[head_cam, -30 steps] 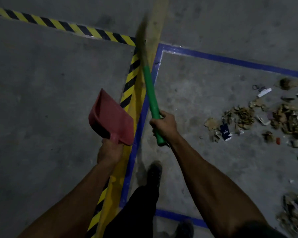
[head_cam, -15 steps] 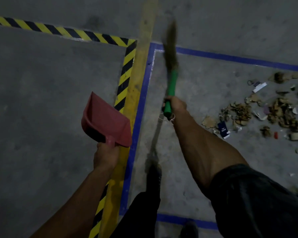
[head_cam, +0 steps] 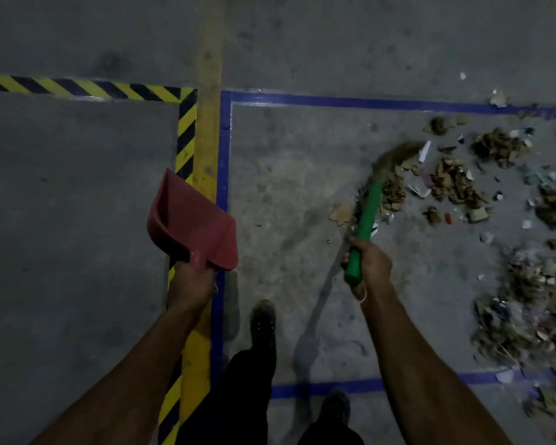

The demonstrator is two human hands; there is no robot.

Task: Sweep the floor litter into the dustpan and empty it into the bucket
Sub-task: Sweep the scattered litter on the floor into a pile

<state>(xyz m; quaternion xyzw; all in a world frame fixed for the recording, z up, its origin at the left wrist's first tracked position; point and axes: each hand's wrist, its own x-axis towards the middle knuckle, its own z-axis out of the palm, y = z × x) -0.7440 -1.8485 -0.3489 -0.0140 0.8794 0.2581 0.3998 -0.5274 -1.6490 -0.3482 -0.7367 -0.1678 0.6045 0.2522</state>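
My left hand (head_cam: 191, 285) grips the handle of a red dustpan (head_cam: 191, 224), held in the air over the yellow floor stripe with its mouth pointing away. My right hand (head_cam: 371, 268) grips the green handle of a broom (head_cam: 368, 216). The broom's brown bristles (head_cam: 395, 159) are blurred and lie at the left edge of the floor litter (head_cam: 453, 181), a scatter of brown scraps, paper bits and small wrappers on the grey concrete to the right. No bucket is in view.
A blue taped rectangle (head_cam: 223, 149) frames the littered area. A yellow stripe (head_cam: 207, 130) and black-and-yellow hazard tape (head_cam: 77, 88) run to its left. More litter (head_cam: 527, 319) is heaped at lower right. My dark shoes (head_cam: 264, 319) stand on the floor below.
The broom has swung from pointing straight ahead down to the right, its bristles now at the litter. The dustpan stays in my left hand, little moved. The view has shifted right.
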